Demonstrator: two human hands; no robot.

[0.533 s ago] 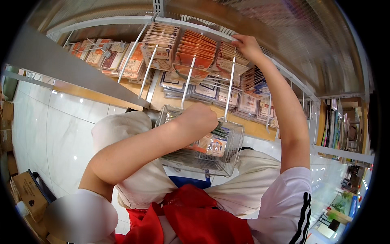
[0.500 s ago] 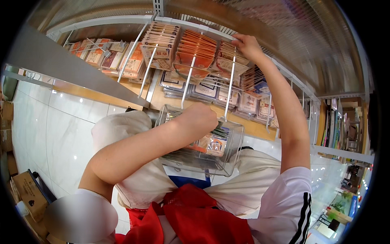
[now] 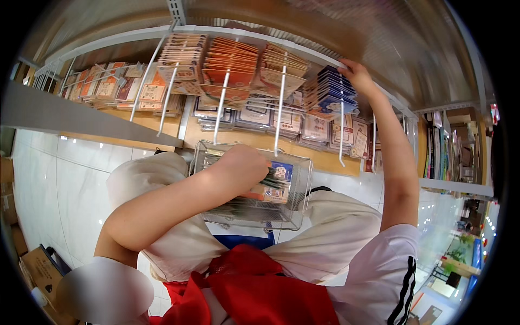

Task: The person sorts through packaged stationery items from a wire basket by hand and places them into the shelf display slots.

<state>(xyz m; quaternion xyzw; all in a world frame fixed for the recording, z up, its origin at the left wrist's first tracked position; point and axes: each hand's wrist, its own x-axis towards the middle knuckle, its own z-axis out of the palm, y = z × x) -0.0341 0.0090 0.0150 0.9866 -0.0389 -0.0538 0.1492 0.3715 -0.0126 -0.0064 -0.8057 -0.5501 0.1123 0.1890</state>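
Observation:
My left hand (image 3: 245, 165) is closed in a fist over a wire mesh basket (image 3: 303, 179) between my knees. Its fingertips are turned down out of sight, so I cannot make out what they grip. Flat packets with a blue and orange front (image 3: 277, 187) lie in the basket beside that hand. My right hand (image 3: 358, 77) reaches up to the back rail of the rack, its fingers partly stretched out. They are at the upper edge of a hanging stack of blue packets (image 3: 328, 95), and nothing shows in them.
White hooks (image 3: 220, 108) jut toward me from the rack, with orange packets (image 3: 230, 67) and cream packets (image 3: 278, 67) hanging on them. More flat packs (image 3: 254, 116) lie on the wooden shelf (image 3: 244, 138) below. A grey shelf panel (image 3: 92, 116) crosses on the left.
My right hand has moved rightward along the rail, from the cream packets to the blue ones. The view has shifted right, and my left hand stays over the basket.

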